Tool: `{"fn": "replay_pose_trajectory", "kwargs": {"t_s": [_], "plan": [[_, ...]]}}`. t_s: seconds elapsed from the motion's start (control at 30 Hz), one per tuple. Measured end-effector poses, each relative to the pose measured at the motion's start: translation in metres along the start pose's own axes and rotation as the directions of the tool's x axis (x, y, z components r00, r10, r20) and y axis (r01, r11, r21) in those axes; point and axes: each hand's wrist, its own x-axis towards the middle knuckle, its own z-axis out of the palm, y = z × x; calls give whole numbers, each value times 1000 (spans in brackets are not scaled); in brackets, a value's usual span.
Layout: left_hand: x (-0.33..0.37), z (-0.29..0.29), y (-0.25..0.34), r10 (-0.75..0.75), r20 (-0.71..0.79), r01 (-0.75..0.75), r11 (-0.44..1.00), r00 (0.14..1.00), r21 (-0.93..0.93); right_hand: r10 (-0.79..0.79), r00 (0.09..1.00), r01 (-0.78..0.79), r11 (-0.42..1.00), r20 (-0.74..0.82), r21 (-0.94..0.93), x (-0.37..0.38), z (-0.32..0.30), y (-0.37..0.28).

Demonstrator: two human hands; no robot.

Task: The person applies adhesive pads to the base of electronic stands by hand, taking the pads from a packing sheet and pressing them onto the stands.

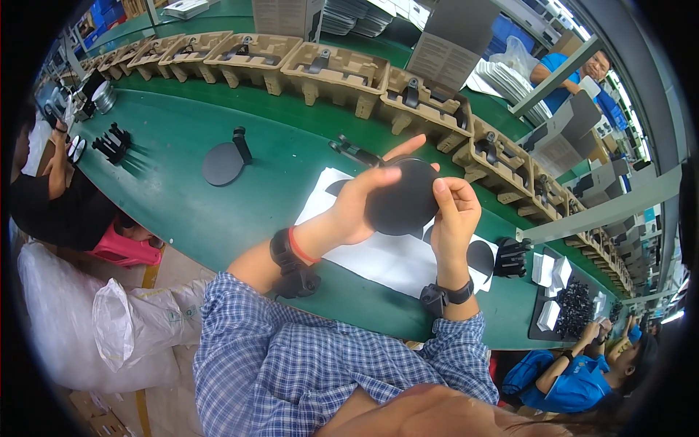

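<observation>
I hold a black round disc stand [405, 204] with a slim black arm in front of me, above the bench. My left hand [351, 210] grips it from the left, thumb over the flat face and fingers behind. At the right rim, my right hand [456, 218] pinches the disc's edge between thumb and fingers. Beneath both hands lies a white sheet [371, 260], partly hidden, bearing black round pads [479, 259]. A similar black disc stand [223, 163] rests on the bench to the left, its short arm pointing away.
Brown moulded pulp trays [336, 71] with black parts line the far side of the green bench [182, 120]. Black pronged parts stand at left [112, 143] and right [513, 257]. A metal frame bar [604, 207] crosses at right. Co-workers sit at both ends; another is across.
</observation>
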Motion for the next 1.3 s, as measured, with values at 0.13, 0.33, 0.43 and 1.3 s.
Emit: {"fn": "replay_pose_trajectory", "kwargs": {"t_s": [0.13,0.33,0.43,1.3], "plan": [[-5,0,4,-10,-23,12,996,1000,88,-62,998,62,997,4,-37,-2,10,-2],[-7,-3,7,16,30,-19,995,999,96,-570,791,537,475,220,-697,2,8,1],[-10,-3,10,35,58,-39,997,998,69,-676,539,529,-192,502,-827,-2,17,-14],[-76,-123,87,346,-246,-65,687,906,724,-330,865,398,-6,378,-917,162,83,16]]}}
